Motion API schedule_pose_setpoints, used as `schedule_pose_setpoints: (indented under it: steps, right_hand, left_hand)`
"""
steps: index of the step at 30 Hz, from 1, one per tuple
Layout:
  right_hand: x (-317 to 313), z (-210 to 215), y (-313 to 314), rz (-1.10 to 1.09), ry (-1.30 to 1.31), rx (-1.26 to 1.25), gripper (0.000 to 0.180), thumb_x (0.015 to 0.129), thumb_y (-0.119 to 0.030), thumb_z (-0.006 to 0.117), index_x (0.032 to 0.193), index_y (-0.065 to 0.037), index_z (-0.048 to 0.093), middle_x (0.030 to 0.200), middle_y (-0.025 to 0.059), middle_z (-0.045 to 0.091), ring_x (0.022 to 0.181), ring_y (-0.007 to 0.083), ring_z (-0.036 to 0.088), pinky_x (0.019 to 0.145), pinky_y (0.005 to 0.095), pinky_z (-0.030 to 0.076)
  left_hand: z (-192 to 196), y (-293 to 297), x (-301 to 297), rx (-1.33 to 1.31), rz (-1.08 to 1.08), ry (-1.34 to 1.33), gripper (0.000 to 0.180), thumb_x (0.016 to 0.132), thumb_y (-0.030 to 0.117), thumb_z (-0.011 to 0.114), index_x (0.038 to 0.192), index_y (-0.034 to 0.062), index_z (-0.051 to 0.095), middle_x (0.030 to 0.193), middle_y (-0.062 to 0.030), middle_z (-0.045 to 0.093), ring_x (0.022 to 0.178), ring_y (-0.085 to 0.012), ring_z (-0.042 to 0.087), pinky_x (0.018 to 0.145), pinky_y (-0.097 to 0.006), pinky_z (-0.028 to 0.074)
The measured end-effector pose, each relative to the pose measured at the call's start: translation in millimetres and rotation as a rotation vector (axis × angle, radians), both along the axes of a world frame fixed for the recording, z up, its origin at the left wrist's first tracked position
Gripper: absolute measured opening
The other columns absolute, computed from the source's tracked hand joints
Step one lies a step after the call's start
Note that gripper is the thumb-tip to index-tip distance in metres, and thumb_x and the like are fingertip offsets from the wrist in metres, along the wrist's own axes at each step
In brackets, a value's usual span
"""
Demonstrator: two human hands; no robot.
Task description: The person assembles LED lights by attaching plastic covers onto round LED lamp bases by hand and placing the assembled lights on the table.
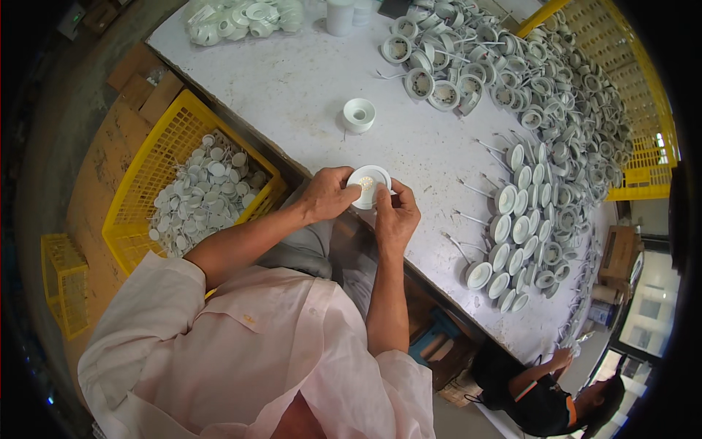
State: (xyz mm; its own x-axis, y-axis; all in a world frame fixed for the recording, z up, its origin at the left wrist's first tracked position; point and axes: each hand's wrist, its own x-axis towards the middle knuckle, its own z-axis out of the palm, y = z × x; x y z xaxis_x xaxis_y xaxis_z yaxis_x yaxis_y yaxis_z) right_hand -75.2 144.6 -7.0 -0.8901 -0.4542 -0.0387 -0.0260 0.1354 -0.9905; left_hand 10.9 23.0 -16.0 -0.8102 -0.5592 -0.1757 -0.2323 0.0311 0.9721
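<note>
Just off the table's near edge, a round white LED downlight [371, 174] is held between my two hands. Small yellowish LED dots show in its recessed centre. My left hand [329, 194] pinches its left rim, with the thumb over the face. On the other side, my right hand [397, 216] grips the rim, its thumb also on the face. The fingers behind the light are hidden. A white ring-shaped cup [359, 117] stands alone on the table beyond my hands. To the right, several white downlights [500, 228] lie in rows with their wires pointing left.
A heap of grey-white lamp housings [446, 95] covers the far right, beside a tilted yellow crate [643, 175]. At my left, another yellow crate [135, 208] contains white discs. A bag of white parts [245, 18] lies far left. A co-worker [545, 395] sits lower right.
</note>
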Motion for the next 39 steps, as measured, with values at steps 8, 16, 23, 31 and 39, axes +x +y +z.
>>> schedule_pose_setpoints:
  steps: [8, 16, 23, 31, 39]
  right_hand:
    - [-22, -4, 24, -0.119, -0.071, 0.044, 0.017, 0.085, -0.008, 0.067, 0.098, 0.003, 0.066, 0.075, 0.0021, 0.063, 0.061, 0.0049, 0.050, 0.055, 0.0205, 0.042]
    - [-49, -4, 49, -0.088, 0.080, 0.171, 0.035, 0.080, -0.012, 0.072, 0.111, 0.002, 0.062, 0.094, 0.0114, 0.064, 0.072, 0.0135, 0.057, 0.063, 0.0270, 0.049]
    - [-97, 35, 60, 0.314, 0.917, 0.452, 0.070, 0.067, -0.023, 0.082, 0.128, -0.003, 0.053, 0.127, 0.0177, 0.050, 0.107, 0.0346, 0.054, 0.093, 0.0435, 0.043]
    - [-201, 46, 68, 0.381, 0.930, 0.538, 0.073, 0.060, -0.023, 0.083, 0.125, -0.004, 0.057, 0.116, 0.0138, 0.057, 0.108, 0.0339, 0.054, 0.095, 0.0431, 0.042]
    - [-293, 35, 98, 0.187, 0.942, 0.841, 0.067, 0.063, -0.025, 0.079, 0.124, -0.011, 0.058, 0.119, 0.0111, 0.058, 0.120, 0.0328, 0.047, 0.102, 0.0451, 0.036]
  left_hand:
    - [13, 1, -21, 0.386, -0.276, 0.002, 0.034, 0.088, 0.014, 0.064, 0.115, -0.0054, 0.059, 0.094, -0.0085, 0.067, 0.080, -0.0080, 0.060, 0.067, -0.022, 0.049]
    - [9, 6, -51, 0.292, -0.400, -0.091, 0.028, 0.088, 0.012, 0.063, 0.108, -0.0062, 0.061, 0.086, -0.0096, 0.068, 0.064, -0.0095, 0.059, 0.055, -0.024, 0.047]
    - [5, 14, -102, 0.346, -0.465, -0.090, 0.021, 0.089, 0.011, 0.061, 0.102, -0.0063, 0.062, 0.081, -0.0088, 0.067, 0.058, -0.0088, 0.054, 0.051, -0.023, 0.045]
    - [1, 22, -175, 0.222, -0.419, -0.053, 0.035, 0.088, 0.018, 0.064, 0.114, -0.0045, 0.059, 0.098, -0.0177, 0.069, 0.072, -0.0158, 0.063, 0.061, -0.027, 0.052]
    - [-18, 17, -161, 0.014, -0.325, -0.046, 0.031, 0.091, 0.009, 0.059, 0.120, -0.0017, 0.057, 0.119, -0.0137, 0.063, 0.103, -0.0208, 0.065, 0.088, -0.029, 0.052]
